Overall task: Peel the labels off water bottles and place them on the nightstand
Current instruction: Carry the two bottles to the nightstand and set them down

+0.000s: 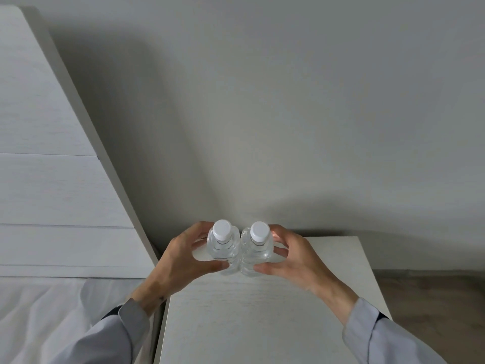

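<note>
Two clear water bottles stand upright and touching at the far edge of the white nightstand (262,311), both capped in white and showing no label, so the peeling looks done and the placing nearly so. The left hand (181,261) wraps its fingers and thumb around the left bottle (221,248); the right hand (291,258) clasps the right bottle (256,250) likewise. Only letting go appears left.

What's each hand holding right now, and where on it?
Left hand grips the left clear white-capped plastic bottle by its body; right hand likewise grips the right one.
</note>
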Demonstrator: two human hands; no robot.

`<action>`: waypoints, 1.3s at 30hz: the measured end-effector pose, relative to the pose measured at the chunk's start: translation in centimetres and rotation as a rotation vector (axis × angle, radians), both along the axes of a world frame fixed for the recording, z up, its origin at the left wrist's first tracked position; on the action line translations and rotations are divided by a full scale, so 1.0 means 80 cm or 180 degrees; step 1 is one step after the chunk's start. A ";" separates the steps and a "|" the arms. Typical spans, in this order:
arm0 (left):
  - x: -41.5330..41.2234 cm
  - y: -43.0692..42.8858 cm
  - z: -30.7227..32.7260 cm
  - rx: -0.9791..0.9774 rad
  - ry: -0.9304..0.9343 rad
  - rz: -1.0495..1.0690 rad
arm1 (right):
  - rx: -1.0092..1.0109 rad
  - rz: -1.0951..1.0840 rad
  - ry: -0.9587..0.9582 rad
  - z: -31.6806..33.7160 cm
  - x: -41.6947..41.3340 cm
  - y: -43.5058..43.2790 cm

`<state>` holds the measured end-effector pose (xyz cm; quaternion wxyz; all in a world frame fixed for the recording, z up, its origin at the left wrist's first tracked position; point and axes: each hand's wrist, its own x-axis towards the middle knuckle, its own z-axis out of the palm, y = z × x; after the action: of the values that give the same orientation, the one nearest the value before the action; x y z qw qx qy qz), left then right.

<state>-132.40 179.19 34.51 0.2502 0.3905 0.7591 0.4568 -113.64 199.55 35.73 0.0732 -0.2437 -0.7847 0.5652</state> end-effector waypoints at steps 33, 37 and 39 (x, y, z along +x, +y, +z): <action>-0.001 -0.006 -0.009 0.0092 -0.0114 -0.0058 | -0.0030 -0.0008 0.0049 -0.003 0.001 0.000; -0.001 -0.005 -0.009 0.0082 -0.0120 -0.0074 | -0.0006 -0.0047 0.0063 -0.003 0.001 -0.001; 0.001 -0.005 -0.009 0.0078 -0.0126 -0.0078 | -0.0010 -0.0053 0.0064 -0.004 0.001 -0.002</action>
<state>-132.35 178.81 33.82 0.2660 0.3937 0.7435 0.4707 -113.54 199.43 35.44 0.0854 -0.2448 -0.7810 0.5682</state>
